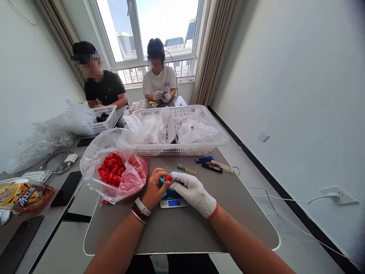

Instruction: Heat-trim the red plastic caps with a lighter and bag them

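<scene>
Over a small digital scale (pixel 174 203) with a lit blue display, both my hands meet at a small red plastic piece (pixel 168 178). My bare left hand (pixel 155 187), with a watch and bracelets on its wrist, pinches it between thumb and fingers. My right hand (pixel 194 192), in a white knit glove, grips it from the other side. Fingers hide much of the piece. A teal surface shows on the scale beneath the hands. Left of them stands an open clear plastic bag (pixel 91 173) full of red plastic elbow tubes (pixel 112 169).
A white basket (pixel 182 149) with plastic bags stands behind. Lighters (pixel 204 159) and a black marker (pixel 212 168) lie right of centre. Phones (pixel 66 189) and a drink bottle (pixel 25 195) are on the left table. Two people (pixel 161 82) sit by the window.
</scene>
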A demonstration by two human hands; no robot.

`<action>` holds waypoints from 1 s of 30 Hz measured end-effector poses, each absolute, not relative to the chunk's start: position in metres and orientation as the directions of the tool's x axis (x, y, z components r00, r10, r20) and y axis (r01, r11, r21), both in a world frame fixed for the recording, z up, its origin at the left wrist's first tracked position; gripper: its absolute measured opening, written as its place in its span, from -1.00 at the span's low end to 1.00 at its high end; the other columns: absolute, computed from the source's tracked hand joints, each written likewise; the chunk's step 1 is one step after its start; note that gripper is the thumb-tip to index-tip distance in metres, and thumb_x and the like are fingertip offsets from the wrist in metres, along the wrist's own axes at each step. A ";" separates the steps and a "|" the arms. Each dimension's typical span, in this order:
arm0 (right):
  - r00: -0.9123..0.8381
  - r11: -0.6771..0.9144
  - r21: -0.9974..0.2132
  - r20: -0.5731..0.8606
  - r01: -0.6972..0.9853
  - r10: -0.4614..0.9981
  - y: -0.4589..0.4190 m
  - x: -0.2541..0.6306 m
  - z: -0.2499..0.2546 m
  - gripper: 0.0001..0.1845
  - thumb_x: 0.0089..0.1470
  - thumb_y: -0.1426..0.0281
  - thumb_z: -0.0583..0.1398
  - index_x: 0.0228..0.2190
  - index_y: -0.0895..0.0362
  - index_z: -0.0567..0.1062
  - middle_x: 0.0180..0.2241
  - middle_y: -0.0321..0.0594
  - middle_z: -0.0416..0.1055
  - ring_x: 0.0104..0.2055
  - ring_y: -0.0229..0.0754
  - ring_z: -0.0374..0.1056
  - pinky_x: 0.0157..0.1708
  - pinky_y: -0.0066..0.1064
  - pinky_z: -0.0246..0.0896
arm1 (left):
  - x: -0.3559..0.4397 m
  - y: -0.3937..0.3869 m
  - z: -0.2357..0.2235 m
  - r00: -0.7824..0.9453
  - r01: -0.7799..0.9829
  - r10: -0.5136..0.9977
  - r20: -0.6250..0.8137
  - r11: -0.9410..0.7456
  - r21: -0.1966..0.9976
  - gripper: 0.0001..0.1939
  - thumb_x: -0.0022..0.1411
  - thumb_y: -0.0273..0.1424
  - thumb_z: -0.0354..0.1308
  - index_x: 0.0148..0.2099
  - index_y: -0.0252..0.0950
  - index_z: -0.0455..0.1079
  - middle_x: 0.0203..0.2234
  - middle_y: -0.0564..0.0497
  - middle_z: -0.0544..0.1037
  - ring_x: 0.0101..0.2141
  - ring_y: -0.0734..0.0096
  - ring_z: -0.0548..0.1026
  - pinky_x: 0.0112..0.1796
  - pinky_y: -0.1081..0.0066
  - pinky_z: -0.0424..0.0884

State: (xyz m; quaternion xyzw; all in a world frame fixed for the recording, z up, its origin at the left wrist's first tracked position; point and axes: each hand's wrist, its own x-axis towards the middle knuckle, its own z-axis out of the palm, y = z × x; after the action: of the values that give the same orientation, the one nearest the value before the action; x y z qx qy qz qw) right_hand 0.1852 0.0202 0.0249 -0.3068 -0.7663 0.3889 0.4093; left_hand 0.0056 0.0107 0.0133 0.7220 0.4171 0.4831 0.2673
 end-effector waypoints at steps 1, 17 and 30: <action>-0.480 0.501 -0.852 0.380 0.150 0.790 0.021 0.186 0.025 -0.79 0.25 0.29 0.14 -0.24 0.12 0.54 -0.27 -0.25 0.53 -0.23 -0.23 0.43 -0.12 -0.39 0.37 | 0.005 0.011 0.013 0.201 0.347 0.861 0.467 -0.509 0.788 -0.60 0.35 -0.04 0.04 -0.21 -0.30 0.39 -0.29 -0.06 0.41 -0.26 0.33 0.37 -0.21 0.34 0.32; -0.436 0.550 -0.811 0.428 0.201 0.791 0.024 0.187 0.021 -0.78 0.20 0.37 0.18 -0.17 0.08 0.60 -0.19 -0.23 0.59 -0.16 -0.16 0.50 -0.05 -0.30 0.40 | 0.005 0.016 0.008 0.154 0.405 0.862 0.483 -0.501 0.765 -0.68 0.32 -0.11 0.13 -0.17 -0.29 0.41 -0.24 -0.06 0.41 -0.24 0.33 0.38 -0.21 0.35 0.31; -0.521 0.569 -0.792 0.398 0.220 0.755 0.025 0.190 0.025 -0.80 0.21 0.41 0.15 -0.28 0.11 0.60 -0.29 -0.27 0.58 -0.26 -0.22 0.48 -0.14 -0.38 0.39 | 0.005 0.014 0.013 0.188 0.401 0.917 0.351 -0.398 0.825 -0.48 0.29 0.06 0.05 -0.43 -0.31 0.36 -0.53 0.06 0.35 -0.48 0.46 0.28 -0.41 0.44 0.19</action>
State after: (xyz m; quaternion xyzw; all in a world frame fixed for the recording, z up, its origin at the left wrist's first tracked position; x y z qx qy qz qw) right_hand 0.1898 0.0253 0.0255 -0.3053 -0.7988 0.3498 0.3826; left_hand 0.0050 0.0139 0.0126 0.7122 0.4628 0.4379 0.2947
